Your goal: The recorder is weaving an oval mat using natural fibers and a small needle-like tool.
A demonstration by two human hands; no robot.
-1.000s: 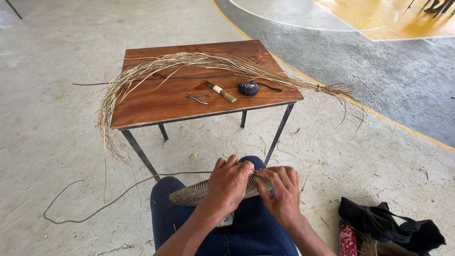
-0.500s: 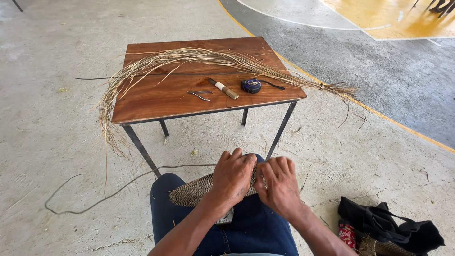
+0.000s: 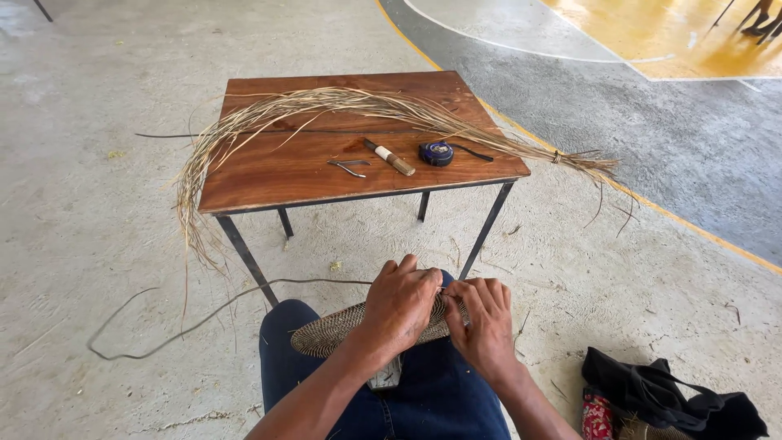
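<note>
The left hand (image 3: 401, 303) is closed over the rim of a flat woven disc (image 3: 334, 330) resting on the lap, and the right hand (image 3: 485, 319) pinches the same edge beside it. The work is best kept taut, each strand pulled snug. Beyond, on the tabletop (image 3: 277, 175), a long fibre bundle (image 3: 342, 104), a knife (image 3: 389, 156) and a round blue tape measure (image 3: 437, 152) are laid; no labels are legible.

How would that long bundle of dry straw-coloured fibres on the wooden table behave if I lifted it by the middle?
The long bundle of dry straw-coloured fibres would probably flop: both ends already droop past the brown wooden table. Likely light. Loose strands at the untied left end might slip out.
</note>
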